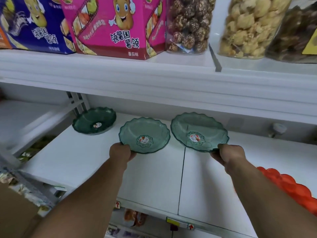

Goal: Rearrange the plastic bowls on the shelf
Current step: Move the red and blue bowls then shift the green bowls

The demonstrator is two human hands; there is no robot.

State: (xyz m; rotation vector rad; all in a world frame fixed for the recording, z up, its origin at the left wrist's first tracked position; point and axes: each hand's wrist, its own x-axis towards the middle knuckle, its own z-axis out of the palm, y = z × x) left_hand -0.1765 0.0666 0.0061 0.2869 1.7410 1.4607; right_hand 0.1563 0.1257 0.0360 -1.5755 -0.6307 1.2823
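Head view: two translucent green plastic bowls held above a white shelf [154, 169]. Left bowl [144, 135] and right bowl [199, 131] are shallow, with scalloped rims, moulded ribbing and a round red-and-white sticker at the centre of each. They sit side by side, rims close but apart, tilted so that their insides face the camera. Left hand [122, 152] closes its grip on the near-left rim of the left bowl, fingers curled beneath the rim; right hand [229, 154] pinches the near-right rim of the right bowl in like manner, knuckles uppermost. Both forearms reach forward from the near edge, bare and nearly straight.

A third bowl [94, 121], darker green, of the same scalloped form and with the same kind of sticker, rests on the shelf at far left, tilted against the back. A seam divides the shelf surface into two panels beneath the held bowls. At near right lies an orange scalloped plastic rim [291, 188], partly hidden by the right forearm.

On the upper shelf [120, 78] stand a blue carton [34, 26], a pink carton [118, 26] bearing a cartoon potato figure, and clear jars of snacks [190, 24], glossy and cylindrical.
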